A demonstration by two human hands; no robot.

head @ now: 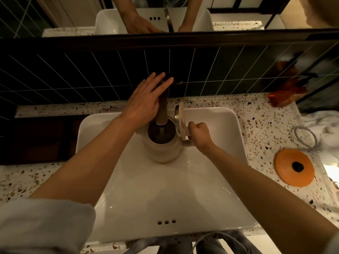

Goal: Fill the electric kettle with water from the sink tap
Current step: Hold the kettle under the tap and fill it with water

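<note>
A white electric kettle (162, 150) stands upright inside the white sink basin (225, 162), directly under the dark tap spout (162, 110). Its lid (180, 121) is flipped up to the right, and a thin stream of water runs from the spout into the open mouth. My right hand (199, 134) is closed around the kettle's handle on its right side. My left hand (146, 99) lies flat, fingers spread, over the top of the tap by the dark tiled wall, hiding the tap's handle.
An orange round kettle base (294, 167) with a grey cord (304, 136) sits on the speckled counter to the right of the basin. An orange bottle (286, 96) stands at the back right. White cloth (322, 123) lies at the far right. A mirror hangs above the tiles.
</note>
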